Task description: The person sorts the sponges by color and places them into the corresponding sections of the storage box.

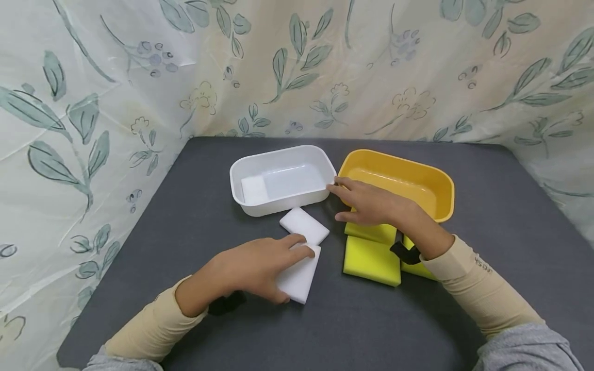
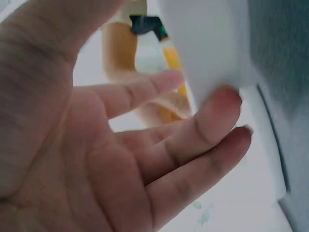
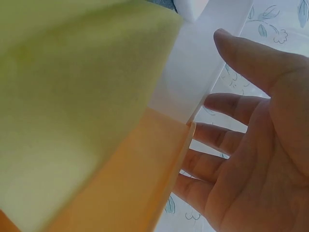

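Note:
My left hand (image 1: 264, 265) spans a white sponge (image 1: 299, 278) on the dark table, its thumb at the near edge and its fingertips at the far end. In the left wrist view, bent fingers (image 2: 212, 125) meet the end of that white sponge (image 2: 207, 43). A second white sponge (image 1: 303, 224) lies just beyond. My right hand (image 1: 371, 203) is spread, fingertips at the adjoining rims of the white tub (image 1: 266, 207) and the orange-yellow tub (image 1: 403, 161). Its palm is free of any object in the right wrist view. Yellow sponges (image 1: 372, 260) lie beneath and in front of it.
One white sponge (image 1: 254, 189) sits inside the white tub at its left end. Another yellow sponge (image 1: 417, 269) lies partly hidden under the right wrist. A leaf-patterned curtain (image 1: 297, 67) borders the back and sides of the dark table (image 1: 185, 232).

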